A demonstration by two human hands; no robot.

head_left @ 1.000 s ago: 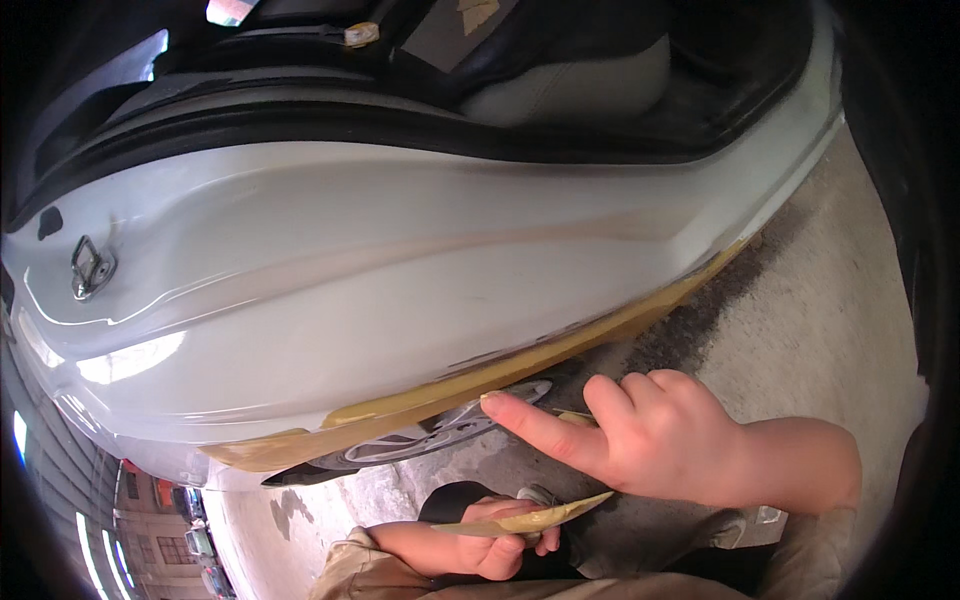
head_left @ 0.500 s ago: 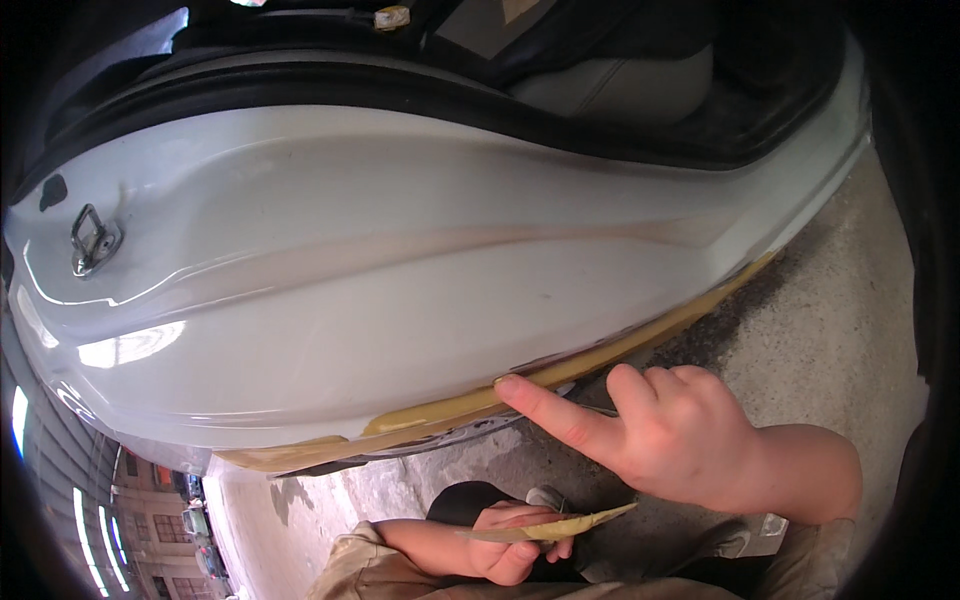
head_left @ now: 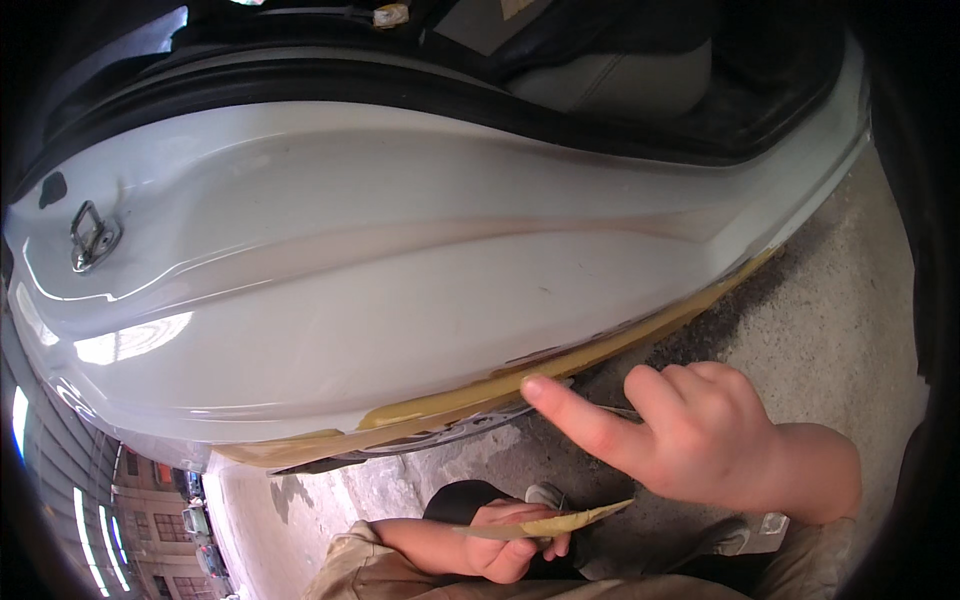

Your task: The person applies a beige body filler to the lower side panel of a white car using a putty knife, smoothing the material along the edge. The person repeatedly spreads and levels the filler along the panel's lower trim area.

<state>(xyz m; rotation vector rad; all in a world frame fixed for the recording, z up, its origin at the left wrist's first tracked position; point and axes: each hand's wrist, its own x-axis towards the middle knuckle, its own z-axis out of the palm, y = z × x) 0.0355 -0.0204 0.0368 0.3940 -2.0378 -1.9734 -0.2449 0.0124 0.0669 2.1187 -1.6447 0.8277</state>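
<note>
The white car body panel (head_left: 400, 290) spreads across the view, with a band of yellow body filler (head_left: 640, 335) along its lower edge. My right hand (head_left: 700, 435) is beside that band, index finger stretched out and its tip at or just off the filler. Its other fingers are curled; a thin flat edge (head_left: 618, 411) shows by them, mostly hidden behind the hand. Lower down, my left hand (head_left: 500, 550) grips a thin flat plate (head_left: 560, 523) carrying yellow filler, seen nearly edge-on.
A metal striker loop (head_left: 90, 240) sticks out of the panel at the left. Black rubber trim (head_left: 400, 85) borders the door opening above, with a seat (head_left: 640, 85) inside. Concrete floor (head_left: 830, 300) lies to the right. Parked cars (head_left: 205, 540) stand in the far lower left.
My right hand has shifted slightly right, drawing its fingertip along and a little away from the filler's edge. The left hand and its plate are almost unmoved.
</note>
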